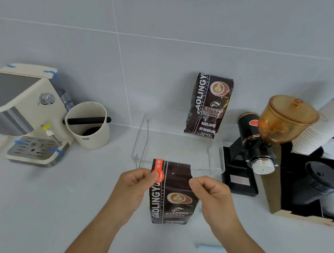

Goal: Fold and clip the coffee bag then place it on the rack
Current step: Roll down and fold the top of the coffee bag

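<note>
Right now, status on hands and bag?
Left hand and right hand pinch coffee bag top. Unfolded, no clip on. Rack behind, second bag on it.

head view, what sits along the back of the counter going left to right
espresso machine → knock box → clear acrylic rack → coffee bag leaning on the wall → coffee grinder with amber hopper → stack of paper cups

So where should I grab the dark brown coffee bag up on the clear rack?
Grip the dark brown coffee bag by its flat crimped top edge, coming from the front. It stands upright against the wall on the clear rack, so its back is blocked.
</note>
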Available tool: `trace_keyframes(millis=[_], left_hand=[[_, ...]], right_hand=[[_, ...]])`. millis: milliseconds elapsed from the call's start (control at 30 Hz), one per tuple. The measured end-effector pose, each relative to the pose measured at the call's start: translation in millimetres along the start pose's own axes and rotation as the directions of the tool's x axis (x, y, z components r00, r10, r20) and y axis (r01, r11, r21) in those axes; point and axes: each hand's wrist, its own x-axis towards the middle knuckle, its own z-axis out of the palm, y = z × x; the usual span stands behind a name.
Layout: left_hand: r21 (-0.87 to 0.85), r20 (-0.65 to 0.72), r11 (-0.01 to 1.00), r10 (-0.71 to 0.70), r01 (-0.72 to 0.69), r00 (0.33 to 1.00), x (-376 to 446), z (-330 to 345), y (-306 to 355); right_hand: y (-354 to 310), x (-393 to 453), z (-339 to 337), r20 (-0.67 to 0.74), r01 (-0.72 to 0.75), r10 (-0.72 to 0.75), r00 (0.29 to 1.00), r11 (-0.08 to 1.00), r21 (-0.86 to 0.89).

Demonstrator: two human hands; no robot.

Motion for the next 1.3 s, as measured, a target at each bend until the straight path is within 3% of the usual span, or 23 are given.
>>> trace_keyframes(millis=[267,400,667,933,1100,1300], left_hand=[[0.07,-0.044,0.996,-0.05,0.053,0.998,5.6,6.1,5.0],[0.056,-0.046,0.996,-0.061,0.064,0.997,8.8,4.5,5.0],[0.082,0.015,0.996,-0.023,0.021,1.0,12.0,-4.0,4.7],[0.214,-0.019,0.975,0.07,-0.064,0.997,11.3,-17.4,18.7],[0.538,0.057,0.798,0.287,-0.272,0.956,7.4,-19.2,24.8],[0.712,0.183,0.553,0.447,-0.431,0.876,8.3,-21.8,24.5]], right_hand=[[1.0,6.8,2.2,-0.07,0.001,0.0,0.998,1.0,0.01],[1.1,11.3,3.4,-0.043,0.091,-0.097,0.994,0.987,-0.133],[1.7,18.0,-3.9,-0.012,0.117,-0.121,0.993,0.977,-0.178],[4.3,19.5,-8.4,0.016,0.107,-0.107,0.994,0.952,-0.288],[0.2,20.8,0.4,0.055,0.126,-0.114,0.992,0.934,-0.333],[-7.6,23.4,5.0,0.066,0.179,-0.167,0.984,0.903,-0.391]])
